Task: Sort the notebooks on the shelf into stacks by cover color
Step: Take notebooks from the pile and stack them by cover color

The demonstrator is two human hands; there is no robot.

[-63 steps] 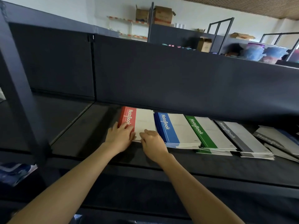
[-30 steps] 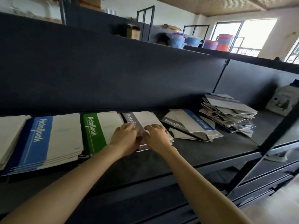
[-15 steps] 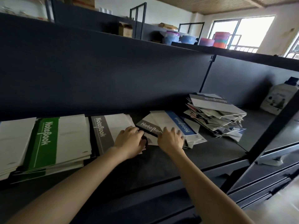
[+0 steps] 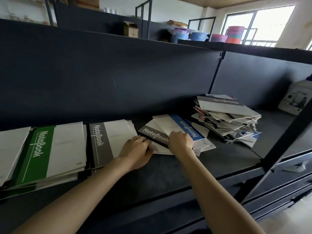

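On the dark shelf (image 4: 177, 168) lie a green notebook stack (image 4: 50, 149) at the left and a grey notebook stack (image 4: 109, 139) beside it. Right of those sits a small loose heap: a grey-spined notebook (image 4: 152, 132) under a blue-spined notebook (image 4: 184, 127). My left hand (image 4: 136, 151) rests at the grey-spined notebook's near left edge, fingers curled against it. My right hand (image 4: 180, 141) lies on the same heap, fingers curled over the blue notebook's near edge. An untidy pile of mixed notebooks (image 4: 228, 119) stands further right.
A white packet (image 4: 295, 100) leans at the far right of the shelf behind a black upright post (image 4: 287, 146). Boxes and coloured plastic tubs (image 4: 199, 35) stand on the upper level. A white stack edge (image 4: 10, 149) shows at far left.
My view and both hands have travelled right along the shelf, from the red stack past the blue and grey stacks, and now both hands rest on the loose grey and blue notebooks.
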